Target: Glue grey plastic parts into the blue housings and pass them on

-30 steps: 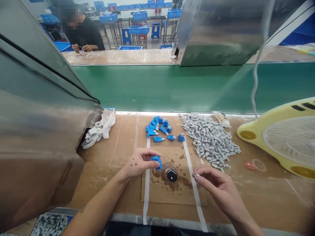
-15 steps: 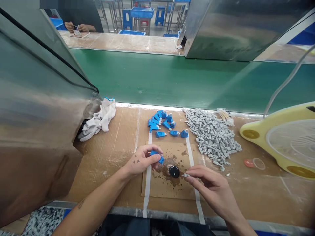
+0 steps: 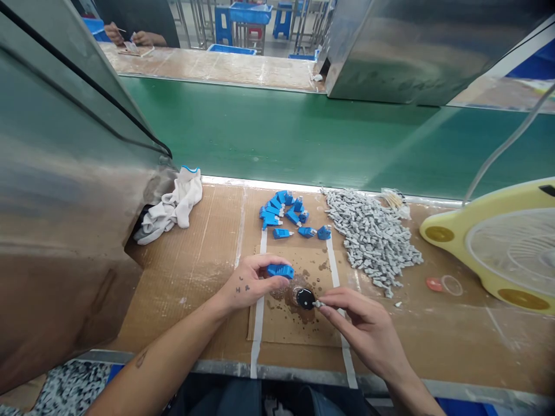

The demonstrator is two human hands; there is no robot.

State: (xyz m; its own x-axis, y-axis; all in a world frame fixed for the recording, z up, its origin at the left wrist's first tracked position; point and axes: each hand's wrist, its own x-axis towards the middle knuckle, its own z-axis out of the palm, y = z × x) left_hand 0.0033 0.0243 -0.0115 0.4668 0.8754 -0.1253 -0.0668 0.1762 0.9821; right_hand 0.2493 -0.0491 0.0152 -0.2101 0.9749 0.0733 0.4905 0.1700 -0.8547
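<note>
Between the thumb and fingers of my left hand (image 3: 249, 283) is a blue piece (image 3: 280, 271), held above the cardboard. My right hand (image 3: 358, 320) pinches a small grey piece (image 3: 319, 304), whose tip is at the right edge of a small round black dish (image 3: 305, 298). Dark wet spots surround the dish on a cardboard sheet (image 3: 295, 332) with white tape strips along both sides. Beyond my hands lies a group of blue pieces (image 3: 271, 218) with pale tips. A large heap of small grey pieces (image 3: 373, 231) is at the right.
White gloves (image 3: 173, 205) lie at left beside a metal housing (image 3: 69, 219). A yellow fan (image 3: 489, 242) and a small red-and-clear item (image 3: 435, 284) are at right. Past the green belt (image 3: 260, 133), a person's hands (image 3: 145, 39) hold something small.
My right hand has moved left, bringing the grey piece to the dish's edge. The blue piece in my left hand has turned to lie more level. The view has shifted slightly.
</note>
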